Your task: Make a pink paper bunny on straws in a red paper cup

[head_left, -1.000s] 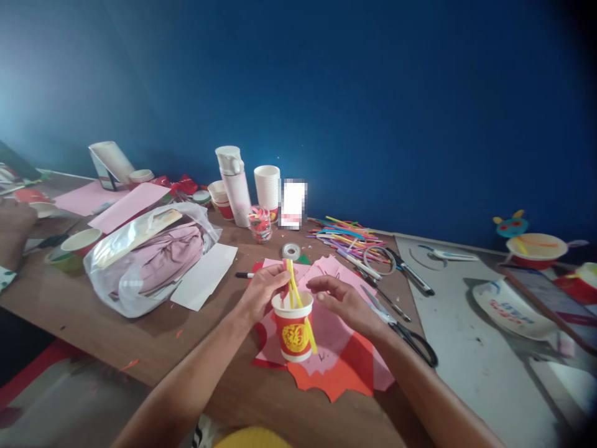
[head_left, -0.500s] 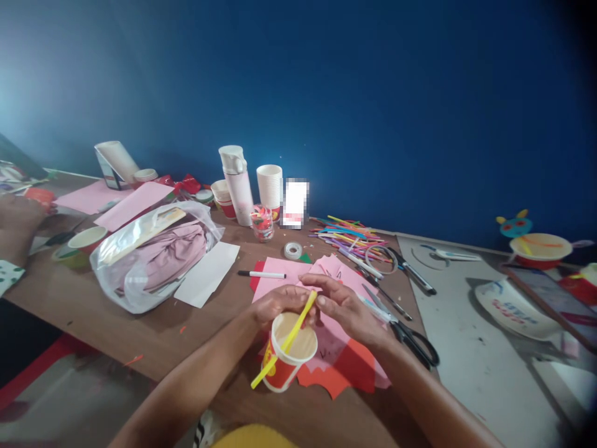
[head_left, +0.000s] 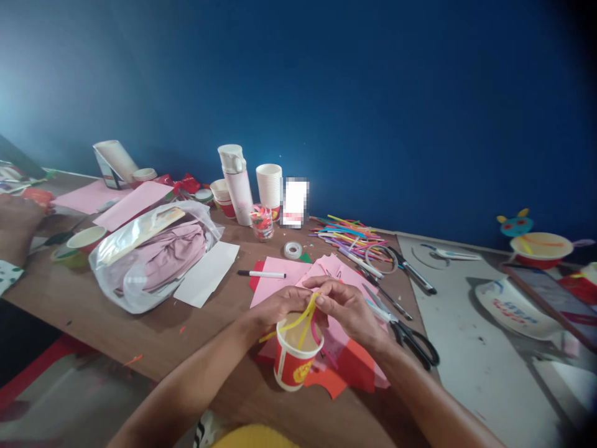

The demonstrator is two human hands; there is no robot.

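Note:
A red-and-white paper cup (head_left: 290, 371) is held tilted above the table's front part. My left hand (head_left: 280, 306) is closed at its far rim, the fingertips partly hidden behind the cup and strip. My right hand (head_left: 344, 310) pinches the upper end of a yellow strip (head_left: 293, 324) over the cup's mouth. One yellow length reaches left past the rim and another dips into the cup. A magenta strip (head_left: 319, 333) curves at the cup's right side. Pink paper sheets (head_left: 342, 333) and an orange scalloped piece (head_left: 355, 371) lie underneath.
Black-handled scissors (head_left: 414, 343) lie right of my right hand. A marker (head_left: 262, 274), a tape roll (head_left: 293, 250) and a pile of coloured sticks (head_left: 347, 233) are beyond. A plastic bag (head_left: 140, 292) sits left. Another person's hand (head_left: 18, 224) is at far left.
The cup has turned and shifted slightly right, so its yellow emblem now faces front right. The yellow strip now shows two spread lengths, and a magenta strip has come into view. My right fingers have closed in.

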